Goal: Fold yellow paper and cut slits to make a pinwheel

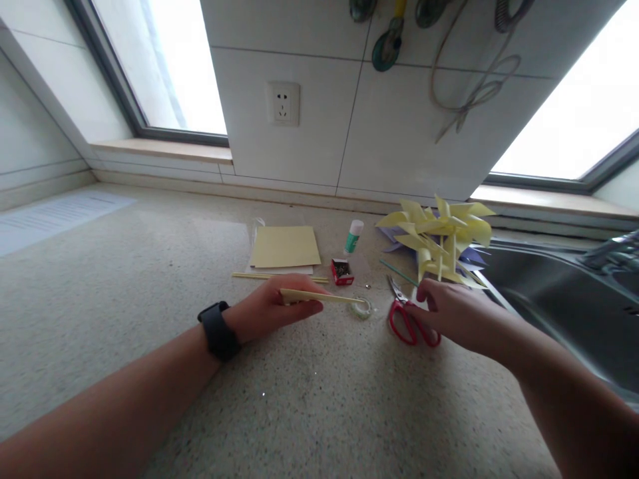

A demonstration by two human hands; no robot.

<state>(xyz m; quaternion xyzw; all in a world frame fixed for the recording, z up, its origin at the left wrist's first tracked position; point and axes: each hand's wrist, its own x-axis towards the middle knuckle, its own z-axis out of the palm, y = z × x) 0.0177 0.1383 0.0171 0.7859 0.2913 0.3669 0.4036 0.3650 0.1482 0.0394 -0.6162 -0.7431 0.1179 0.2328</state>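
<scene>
My left hand (284, 303), with a dark watch on its wrist, is closed on a thin piece of pale yellow paper (329, 297), seen almost edge-on. Beyond its far end, a small roll of clear tape (361, 307) lies on the counter. My right hand (449, 311) is over a pair of red-handled scissors (402, 320), its fingers curled and its thumb at the handles near the pivot. The blades point away, partly apart. A thin green stick (398, 271) runs up to the fingertips of that hand; whether they touch it I cannot tell.
Behind lie yellow paper sheets (284, 246), wooden sticks (244, 275), a red box of small metal pieces (342, 273) and a glue stick (354, 236). Yellow and purple paper pinwheels (444, 229) stand beside the metal sink (559, 286). A printed sheet (60, 216) is far left.
</scene>
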